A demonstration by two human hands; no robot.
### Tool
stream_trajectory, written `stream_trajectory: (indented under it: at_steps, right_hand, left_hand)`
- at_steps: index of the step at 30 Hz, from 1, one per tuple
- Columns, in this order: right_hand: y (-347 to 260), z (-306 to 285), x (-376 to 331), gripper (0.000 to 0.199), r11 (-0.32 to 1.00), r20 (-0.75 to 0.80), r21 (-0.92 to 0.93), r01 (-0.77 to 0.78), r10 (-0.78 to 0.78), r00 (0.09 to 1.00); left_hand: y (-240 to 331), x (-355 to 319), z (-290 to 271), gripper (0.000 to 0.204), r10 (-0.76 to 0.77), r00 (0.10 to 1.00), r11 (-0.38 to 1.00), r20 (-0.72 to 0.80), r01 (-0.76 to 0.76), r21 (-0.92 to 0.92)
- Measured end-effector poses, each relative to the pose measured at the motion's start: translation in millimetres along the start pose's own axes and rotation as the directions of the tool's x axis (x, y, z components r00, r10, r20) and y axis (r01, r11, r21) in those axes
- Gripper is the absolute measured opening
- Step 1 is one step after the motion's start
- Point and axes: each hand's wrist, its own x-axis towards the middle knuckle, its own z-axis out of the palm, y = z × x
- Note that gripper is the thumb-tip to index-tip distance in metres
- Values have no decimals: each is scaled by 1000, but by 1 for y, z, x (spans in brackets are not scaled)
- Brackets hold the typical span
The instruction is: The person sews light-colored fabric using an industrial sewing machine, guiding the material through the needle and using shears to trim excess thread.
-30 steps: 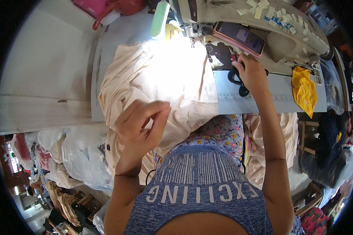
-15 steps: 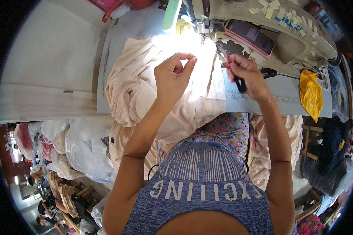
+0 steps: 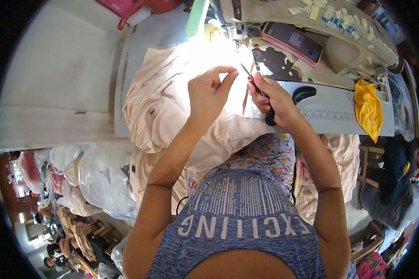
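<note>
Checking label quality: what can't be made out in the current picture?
Head view, now:
Pale cloth: upper part washed out by glare.
Left hand: fingertips pinched; anything between them is too small to tell against the glare.
Pointed tool: grip partly hidden by the right hand.
Phone: screen details too small.
Red object: cut off by the top edge.

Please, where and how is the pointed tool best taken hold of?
Probably by the black handle, from the person's right. The pointed tool slants, its tip up and left toward the left hand, so the lower handle end looks safer. The right hand grips it about its middle, with that end sticking out below.
</note>
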Motion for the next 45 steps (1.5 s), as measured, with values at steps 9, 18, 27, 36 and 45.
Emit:
stream_trajectory:
  at_steps: [9,18,27,36,45]
  right_hand:
    - [-27,-77,-1,34,50,-154,-987,-155,-582,798]
    - [-48,-102,69,43,-426,351,-904,-38,-790,503]
    - [-38,-110,87,47,-454,360,-888,-70,-783,507]
    - [-40,-107,88,48,-347,307,-938,0,-829,468]
    - [-35,-101,84,34,-325,353,-935,142,-815,459]
  left_hand:
    - [-30,32,6,12,81,966,981,244,-121,154]
    - [-101,73,39,9,-38,957,968,287,107,-228]
    - [-95,74,34,10,-29,968,1000,249,27,13]
    - [-95,75,34,7,0,970,999,244,12,-48]
    - [-97,78,39,13,-41,971,996,234,60,-71]
